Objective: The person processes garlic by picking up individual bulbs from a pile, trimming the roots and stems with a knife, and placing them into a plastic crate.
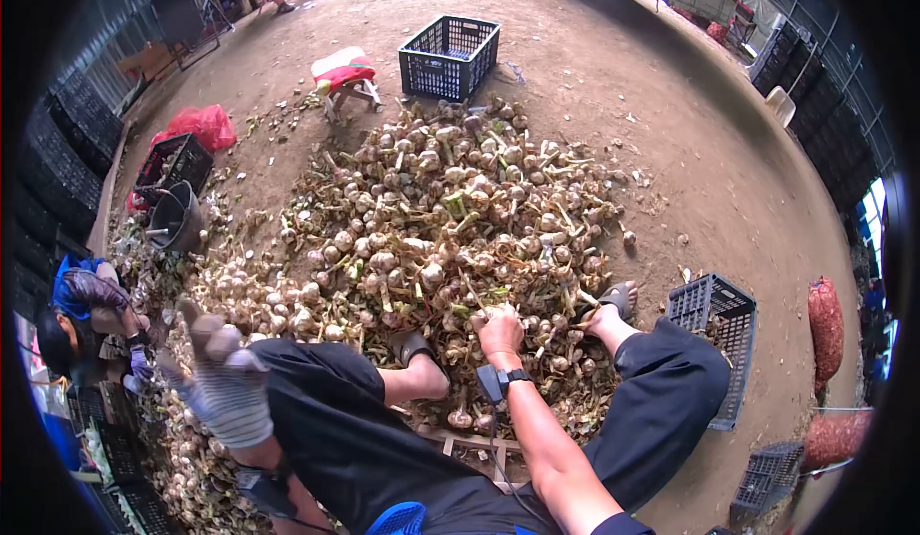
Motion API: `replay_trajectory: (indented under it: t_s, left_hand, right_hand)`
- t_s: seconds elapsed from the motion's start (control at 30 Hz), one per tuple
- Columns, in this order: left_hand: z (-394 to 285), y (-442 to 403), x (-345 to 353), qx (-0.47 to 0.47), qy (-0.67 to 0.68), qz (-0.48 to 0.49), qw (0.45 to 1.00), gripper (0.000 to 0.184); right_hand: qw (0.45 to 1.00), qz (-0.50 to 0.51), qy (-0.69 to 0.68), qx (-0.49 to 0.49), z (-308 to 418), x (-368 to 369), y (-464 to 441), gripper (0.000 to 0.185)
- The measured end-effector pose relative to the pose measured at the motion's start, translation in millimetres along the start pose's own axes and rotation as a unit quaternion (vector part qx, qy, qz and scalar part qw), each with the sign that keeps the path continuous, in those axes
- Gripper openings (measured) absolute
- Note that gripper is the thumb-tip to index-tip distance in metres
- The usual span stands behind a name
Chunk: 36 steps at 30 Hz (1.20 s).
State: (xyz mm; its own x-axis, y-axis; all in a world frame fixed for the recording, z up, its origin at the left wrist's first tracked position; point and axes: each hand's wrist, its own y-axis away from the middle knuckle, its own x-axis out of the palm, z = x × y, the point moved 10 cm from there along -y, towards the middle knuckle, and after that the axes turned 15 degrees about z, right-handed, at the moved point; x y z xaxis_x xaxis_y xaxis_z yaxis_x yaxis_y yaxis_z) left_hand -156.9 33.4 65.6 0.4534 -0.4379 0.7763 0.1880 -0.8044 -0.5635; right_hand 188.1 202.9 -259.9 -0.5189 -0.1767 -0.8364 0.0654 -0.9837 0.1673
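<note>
A large heap of garlic bulbs [431, 219] with stems and dry leaves covers the ground before me. My right hand [500, 332], bare and with a dark band at the wrist, reaches into its near edge between my feet. Its fingers are curled round what looks like a garlic bulb, mostly hidden by the hand. On the left, my left hand [225, 382] wears a striped, dirty glove and is raised above a spread of garlic bulbs with short stems [192, 468]. Its fingers are stretched apart, somewhat blurred, with nothing visible in them.
A black plastic crate [450, 56] stands behind the heap, with a small stool [350, 80] beside it. Another crate [714, 334] is by my right leg. A bucket [175, 217] and a person [86, 315] are at left. Filled red mesh sacks [825, 334] are at right.
</note>
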Motion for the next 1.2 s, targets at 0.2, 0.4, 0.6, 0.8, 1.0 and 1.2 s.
replay_trajectory:
  t_s: [0.2,0.4,0.6,0.8,1.0,1.2]
  left_hand:
    - [91,-3,-13,-0.145,-0.276,-0.089,0.946,0.061]
    - [104,13,-22,-0.207,-0.292,-0.156,0.921,0.062]
    - [121,11,-23,-0.276,-0.327,-0.135,0.894,0.051]
    - [147,5,-17,-0.344,-0.579,-0.027,0.738,0.043]
    - [202,-1,-2,-0.291,-0.795,0.236,0.476,0.073]
    - [231,2,-4,-0.301,-0.834,0.293,0.358,0.080]
  right_hand:
    - [0.998,0.033,0.012,0.058,-2,10,2,0.031]
    - [0.997,0.022,0.043,-0.056,11,12,8,0.034]
    - [0.997,0.039,0.027,-0.064,9,11,10,0.037]
    - [0.993,-0.032,-0.108,-0.040,25,-39,30,0.032]
    - [0.878,0.119,-0.455,-0.087,78,-80,51,0.025]
    - [0.800,0.156,-0.566,-0.125,125,-144,85,0.027]
